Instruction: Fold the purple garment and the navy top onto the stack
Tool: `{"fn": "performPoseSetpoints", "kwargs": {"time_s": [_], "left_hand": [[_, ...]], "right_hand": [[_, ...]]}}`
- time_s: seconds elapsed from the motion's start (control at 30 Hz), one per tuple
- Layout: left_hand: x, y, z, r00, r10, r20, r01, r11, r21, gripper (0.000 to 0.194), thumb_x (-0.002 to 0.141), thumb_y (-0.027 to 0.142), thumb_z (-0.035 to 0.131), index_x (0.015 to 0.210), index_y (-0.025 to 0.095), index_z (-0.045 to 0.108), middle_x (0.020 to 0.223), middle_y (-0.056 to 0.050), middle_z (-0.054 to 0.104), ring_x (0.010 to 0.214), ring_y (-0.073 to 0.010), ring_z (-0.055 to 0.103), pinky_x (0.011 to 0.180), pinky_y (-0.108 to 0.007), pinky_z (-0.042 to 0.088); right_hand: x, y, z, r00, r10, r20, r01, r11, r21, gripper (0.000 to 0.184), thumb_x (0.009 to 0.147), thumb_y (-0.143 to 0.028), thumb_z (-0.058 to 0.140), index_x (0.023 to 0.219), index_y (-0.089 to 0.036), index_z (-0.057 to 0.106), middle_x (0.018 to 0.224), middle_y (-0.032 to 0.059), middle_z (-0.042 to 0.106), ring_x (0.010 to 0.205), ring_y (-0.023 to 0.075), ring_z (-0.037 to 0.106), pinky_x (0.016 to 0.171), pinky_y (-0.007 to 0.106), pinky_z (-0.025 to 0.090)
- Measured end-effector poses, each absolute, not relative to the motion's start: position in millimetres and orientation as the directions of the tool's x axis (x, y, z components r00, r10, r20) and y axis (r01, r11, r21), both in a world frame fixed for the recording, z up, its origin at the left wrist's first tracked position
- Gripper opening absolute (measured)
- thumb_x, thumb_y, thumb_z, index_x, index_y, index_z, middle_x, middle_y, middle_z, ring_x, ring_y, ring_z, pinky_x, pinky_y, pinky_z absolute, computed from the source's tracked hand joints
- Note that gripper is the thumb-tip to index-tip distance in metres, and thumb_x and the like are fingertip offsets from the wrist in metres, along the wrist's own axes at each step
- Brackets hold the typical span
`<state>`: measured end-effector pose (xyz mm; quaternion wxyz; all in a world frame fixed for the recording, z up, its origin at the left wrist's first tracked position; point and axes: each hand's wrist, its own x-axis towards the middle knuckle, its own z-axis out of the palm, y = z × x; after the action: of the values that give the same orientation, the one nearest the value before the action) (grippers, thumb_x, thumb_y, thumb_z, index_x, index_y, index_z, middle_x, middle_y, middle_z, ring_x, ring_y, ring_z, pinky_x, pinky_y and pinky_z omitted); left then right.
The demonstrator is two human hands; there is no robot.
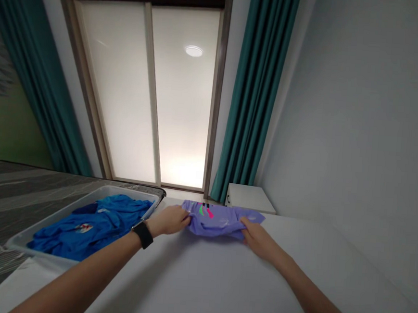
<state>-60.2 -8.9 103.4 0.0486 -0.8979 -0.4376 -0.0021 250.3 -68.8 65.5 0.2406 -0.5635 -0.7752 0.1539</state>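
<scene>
A folded lavender T-shirt [218, 221] with a pink and green print lies on the white table [202, 286]. My left hand [169, 221], with a black watch [143, 234] on its wrist, pinches the shirt's left edge. My right hand [256, 238] grips the shirt's lower right side. To the left of my left hand, a crumpled blue garment [91, 227] lies in a pale grey plastic tray [63, 217]. The tray's right corner is close to my left wrist.
A bed with a grey striped cover [17, 199] lies to the left of the table. A white bedside cabinet [251, 198] stands beyond the table's far edge. Behind it are teal curtains [256, 88] and a frosted sliding door [143, 93]. A grey wall [357, 115] rises on the right.
</scene>
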Motion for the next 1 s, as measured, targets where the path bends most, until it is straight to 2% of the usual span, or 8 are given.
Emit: {"fn": "performPoseSetpoints", "kwargs": {"time_s": [0.17,0.33,0.43,0.53,0.63,0.73,0.87,1.0], "left_hand": [[-68.3,-32.0,84.2,0.672,0.74,0.004,0.736,-0.668,0.112,0.042,0.099,0.036,0.031,0.113,0.018,0.067,0.103,-0.011,0.072,0.094,-0.026,0.069,0.085,-0.037,0.051],[-80.3,-39.1,33.9,0.656,0.741,0.139,0.671,-0.658,0.341,0.056,0.097,0.037,0.039,0.15,0.02,0.031,0.14,-0.011,0.053,0.125,-0.0251,0.054,0.105,-0.038,0.041],[-80.4,-30.7,0.3,0.557,0.813,0.172,0.756,-0.581,0.3,0.066,0.093,0.028,0.043,0.153,0.012,0.02,0.131,-0.017,0.06,0.118,-0.0271,0.058,0.104,-0.041,0.042],[-73.8,-12.4,-19.6,0.442,0.869,0.225,0.824,-0.492,0.283,0.059,0.094,0.027,0.041,0.149,0.009,0.031,0.13,-0.018,0.06,0.12,-0.0283,0.056,0.108,-0.045,0.036],[-63.2,8.0,-20.3,0.37,0.897,0.241,0.838,-0.434,0.33,0.047,0.098,0.025,0.034,0.142,0.011,0.042,0.129,-0.017,0.061,0.118,-0.0269,0.059,0.108,-0.045,0.038],[-53.1,19.7,-5.6,0.367,0.854,0.369,0.8,-0.492,0.343,0.047,0.1,0.023,0.026,0.145,0.012,0.037,0.138,-0.015,0.054,0.126,-0.0252,0.053,0.107,-0.042,0.041],[-53.8,16.7,14.2,0.381,0.706,0.598,0.756,-0.61,0.238,0.052,0.099,0.023,0.027,0.15,0.014,0.025,0.148,-0.012,0.044,0.138,-0.0246,0.038,0.114,-0.045,0.034],[-80.3,2.2,9.2,0.356,0.786,0.506,0.846,-0.501,0.184,0.048,0.097,0.021,0.031,0.144,0.015,0.041,0.133,-0.012,0.059,0.126,-0.0247,0.053,0.115,-0.048,0.03]], "right_hand": [[244.0,-87.7,51.0,-0.337,0.936,0.1,0.781,0.337,-0.527,0.031,0.087,-0.015,0.04,0.111,-0.018,0.059,0.095,0.009,0.07,0.087,0.0225,0.067,0.079,0.033,0.047],[253.3,-100.7,-2.2,-0.303,0.935,0.186,0.771,0.355,-0.529,0.066,0.08,-0.013,0.046,0.145,-0.02,0.035,0.13,0.0112,0.06,0.116,0.0235,0.058,0.098,0.039,0.044],[258.3,-105.3,-29.3,-0.247,0.922,0.299,0.838,0.358,-0.412,0.073,0.076,-0.009,0.048,0.147,-0.022,0.033,0.13,0.0108,0.06,0.113,0.0259,0.058,0.097,0.043,0.046],[260.3,-106.7,-41.6,-0.242,0.886,0.395,0.869,0.38,-0.319,0.066,0.075,-0.006,0.048,0.139,-0.021,0.044,0.124,0.0111,0.063,0.111,0.0274,0.059,0.096,0.046,0.047],[260.3,-106.1,-44.3,-0.265,0.872,0.412,0.881,0.392,-0.265,0.047,0.072,-0.003,0.047,0.114,-0.019,0.062,0.112,0.0106,0.067,0.105,0.0278,0.061,0.095,0.045,0.048],[261.5,-105.8,-45.4,-0.252,0.844,0.474,0.894,0.39,-0.219,0.038,0.071,-0.001,0.045,0.099,-0.018,0.064,0.102,0.0102,0.068,0.1,0.0277,0.061,0.094,0.046,0.047],[267.6,-106.5,-48.5,-0.177,0.749,0.639,0.91,0.372,-0.183,0.043,0.07,-0.002,0.042,0.104,-0.021,0.062,0.102,0.0086,0.066,0.1,0.027,0.059,0.096,0.047,0.045],[268.0,-107.4,-49.3,-0.186,0.719,0.67,0.912,0.38,-0.155,0.043,0.071,-0.003,0.042,0.105,-0.021,0.062,0.102,0.0081,0.066,0.099,0.0271,0.058,0.092,0.045,0.044]]}}
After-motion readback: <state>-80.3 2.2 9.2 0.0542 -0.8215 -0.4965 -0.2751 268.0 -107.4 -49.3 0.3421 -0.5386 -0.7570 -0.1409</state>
